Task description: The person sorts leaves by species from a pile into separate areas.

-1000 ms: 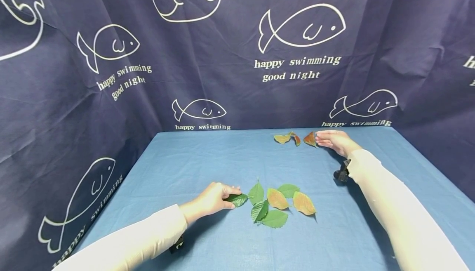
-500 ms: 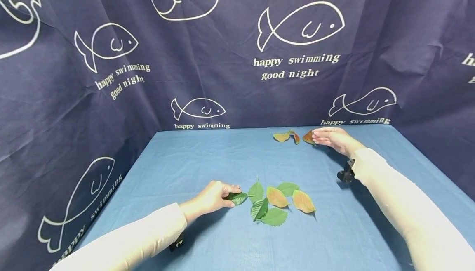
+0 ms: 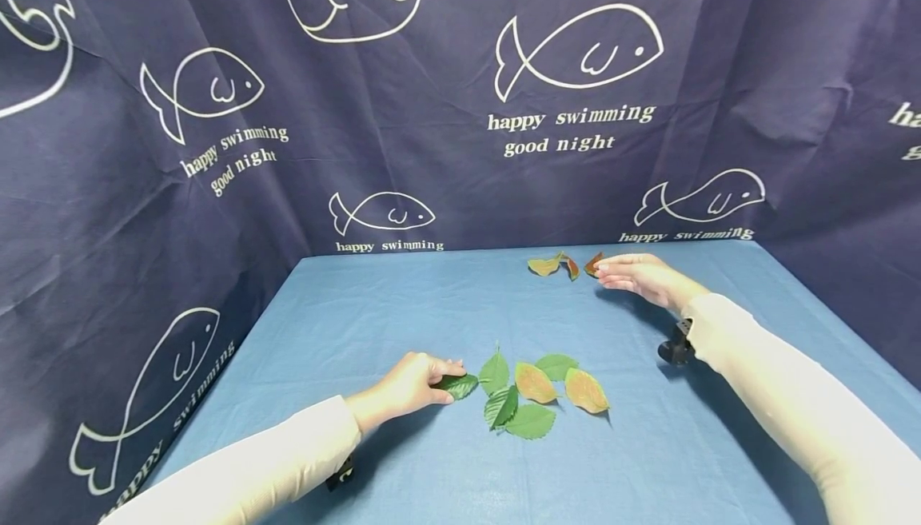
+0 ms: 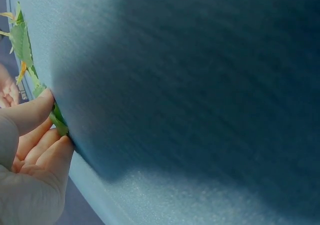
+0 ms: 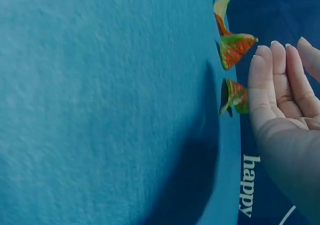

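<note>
In the head view my left hand [image 3: 413, 383] pinches a dark green leaf [image 3: 458, 386] between thumb and fingertips, low on the blue cloth. The left wrist view also shows this green leaf [image 4: 59, 121] between the thumb and the fingers. My right hand [image 3: 643, 277] hovers over the back right of the table, its fingers extended and holding nothing. Just beyond its fingertips is a curled reddish-brown leaf [image 3: 592, 264], partly hidden by the hand. The right wrist view shows that curled red-green leaf [image 5: 235, 96] beside the right hand [image 5: 287, 92].
Several green leaves, such as one [image 3: 531, 421], and two orange-yellow leaves [image 3: 587, 391] lie grouped mid-table. Two curled leaves, one yellowish [image 3: 544, 267] and one reddish [image 3: 572, 268], lie near the back edge. A navy fish-print curtain [image 3: 460, 149] stands behind and left.
My right hand has shifted a little to the left, covering more of the reddish-brown leaf from the head view. The left hand keeps its place on the green leaf.
</note>
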